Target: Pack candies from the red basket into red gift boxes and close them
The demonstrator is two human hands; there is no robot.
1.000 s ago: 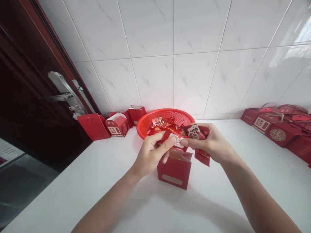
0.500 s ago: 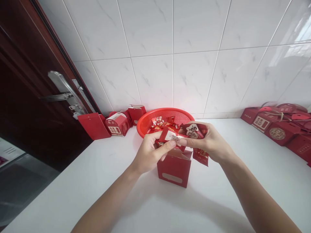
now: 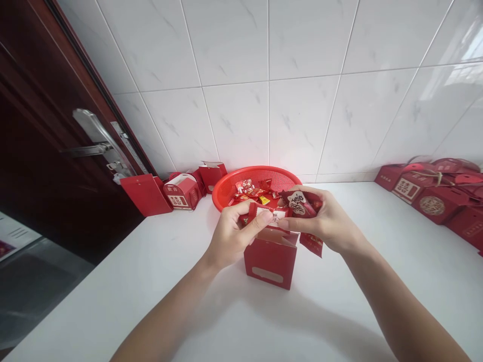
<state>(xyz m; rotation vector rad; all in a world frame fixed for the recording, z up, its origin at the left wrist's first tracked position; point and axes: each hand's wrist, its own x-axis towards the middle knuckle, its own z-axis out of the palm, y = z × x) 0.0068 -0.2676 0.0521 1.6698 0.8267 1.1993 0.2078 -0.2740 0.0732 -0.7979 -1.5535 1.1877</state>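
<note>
Head view: our left hand [image 3: 230,236] and right hand [image 3: 332,221] clamp red-and-white packet [image 3: 276,214] above open box [image 3: 269,260], near basket [image 3: 222,190] at bench's [image 3: 128,296] far edge; right also grips Chinese-lettered wrapper [image 3: 298,203]; 囍 on carton [image 3: 182,193], far-left corner.

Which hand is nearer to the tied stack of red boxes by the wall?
Right. The right hand is to the left of the stack of red boxes, with white tabletop between; the left hand is farther left, beyond the right one.

One central box [image 3: 270,262], one basket [image 3: 222,195], two hands [image 3: 231,236]
</note>
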